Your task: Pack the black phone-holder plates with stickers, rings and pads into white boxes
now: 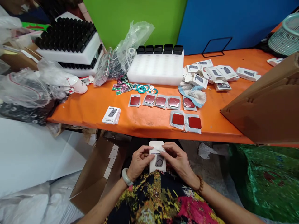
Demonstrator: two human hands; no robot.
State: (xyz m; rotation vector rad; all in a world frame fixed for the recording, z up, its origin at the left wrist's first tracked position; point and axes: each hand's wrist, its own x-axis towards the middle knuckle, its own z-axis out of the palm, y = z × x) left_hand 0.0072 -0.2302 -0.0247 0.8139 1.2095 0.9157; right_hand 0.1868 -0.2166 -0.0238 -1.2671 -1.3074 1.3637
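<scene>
Close to my body, in front of the table edge, a small white printed box (159, 165) is held upright with its top flap raised. My left hand (139, 160) pinches its left side near the opening. On the opposite side, my right hand (177, 158) grips the top edge with thumb and fingers. A dark round-headed device is printed on the box's front; whatever is inside is hidden. On the table beyond lie several red square pads in clear wrappers (174, 102) and a short stack of printed leaflets (111, 115).
A white foam tray (155, 70) holds black pieces at the back. Small white boxes (213, 73) pile up at right, beside a cloth (193, 94). A large cardboard box (266, 102) stands on the right. Below left, an open carton (93, 174) contains white boxes.
</scene>
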